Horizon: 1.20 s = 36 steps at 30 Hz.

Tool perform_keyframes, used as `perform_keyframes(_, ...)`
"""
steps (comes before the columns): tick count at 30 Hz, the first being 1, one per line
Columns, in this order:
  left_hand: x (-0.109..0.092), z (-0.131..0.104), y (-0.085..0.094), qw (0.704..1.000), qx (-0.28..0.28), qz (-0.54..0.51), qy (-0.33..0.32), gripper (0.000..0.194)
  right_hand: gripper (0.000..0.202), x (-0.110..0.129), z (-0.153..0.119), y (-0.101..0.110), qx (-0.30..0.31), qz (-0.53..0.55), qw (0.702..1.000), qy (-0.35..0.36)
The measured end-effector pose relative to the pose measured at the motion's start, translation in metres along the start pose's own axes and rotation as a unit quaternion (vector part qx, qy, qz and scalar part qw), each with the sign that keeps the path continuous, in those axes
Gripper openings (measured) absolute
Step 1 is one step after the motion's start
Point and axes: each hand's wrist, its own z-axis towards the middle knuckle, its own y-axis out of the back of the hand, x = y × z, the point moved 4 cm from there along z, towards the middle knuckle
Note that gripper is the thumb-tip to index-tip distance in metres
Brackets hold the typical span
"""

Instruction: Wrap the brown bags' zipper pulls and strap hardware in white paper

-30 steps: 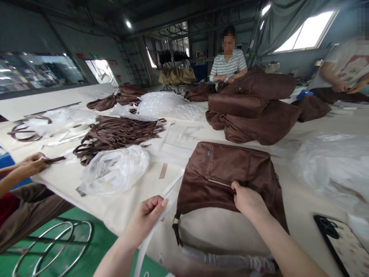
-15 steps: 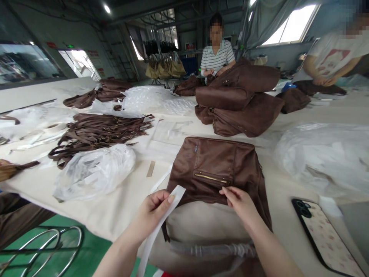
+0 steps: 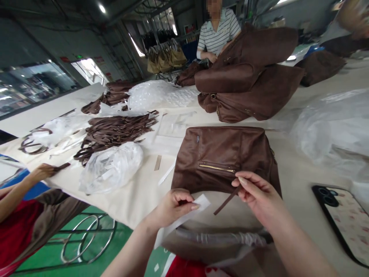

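A brown leather bag [image 3: 217, 148] lies flat in front of me, with a brass zip [image 3: 216, 167] across its face. Between the thumb and fingers of my left hand [image 3: 174, 207] is a white paper strip [image 3: 203, 201], its tail hanging down toward my forearm. My right hand [image 3: 256, 192] pinches a thin brown leather strip [image 3: 226, 202] by the right end of the zip. The strip's lower end points down to the left; my fingers hide whether its upper end joins the zip. Below the bag's body lies a handle wrapped in clear plastic [image 3: 220, 236].
Brown straps [image 3: 118, 130] lie heaped at left, behind a clear plastic bag [image 3: 112, 169]. More brown bags [image 3: 245, 84] are piled at the back. A phone [image 3: 343, 219] lies at right below plastic wrapping [image 3: 334, 130]. Another person's hand [image 3: 43, 172] is at the left edge.
My view has tilted down. My left hand has moved right with the white paper strip, nearer my right hand. The thin brown strip now shows in my right hand.
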Motion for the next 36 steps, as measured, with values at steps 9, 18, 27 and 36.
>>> perform_keyframes(9, -0.010, -0.005, -0.008, 0.995, 0.038, 0.043, -0.076, 0.024, 0.021, -0.002, 0.004, 0.002, -0.018, 0.019, 1.000, 0.016)
perform_keyframes(18, -0.007, 0.006, -0.015, 1.000, -0.009, 0.026, -0.005, 0.031, 0.035, -0.017, 0.004, -0.005, 0.012, -0.174, 0.984, 0.029)
perform_keyframes(27, 0.001, 0.038, -0.018, 0.997, 0.049, 0.030, 0.054, 0.038, 0.045, -0.031, -0.004, -0.018, 0.137, -0.327, 0.935, 0.010)
perform_keyframes(36, -0.018, 0.072, -0.017, 0.968, 0.133, 0.211, 0.019, 0.031, 0.052, -0.032, 0.009, 0.010, 0.010, -0.259, 0.965, -0.035)
